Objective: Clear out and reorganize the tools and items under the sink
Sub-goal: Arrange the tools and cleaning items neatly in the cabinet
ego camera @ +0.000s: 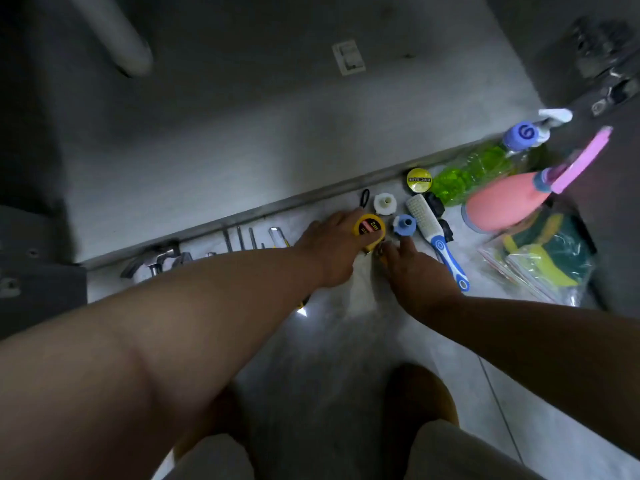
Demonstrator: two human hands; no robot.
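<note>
While the left hand (pixel 332 244) has its grip curled round the yellow tape measure (pixel 370 227), down by the floor (pixel 346 341), the right hand (pixel 415 271) is just beside it. I cannot tell if that grip holds anything. A blue-handled brush (pixel 436 237) lies near, to the right.

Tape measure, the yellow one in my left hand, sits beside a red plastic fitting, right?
Not quite. In the head view the left hand grips the yellow tape measure, but the plastic fitting beside it is blue, not red.
</note>
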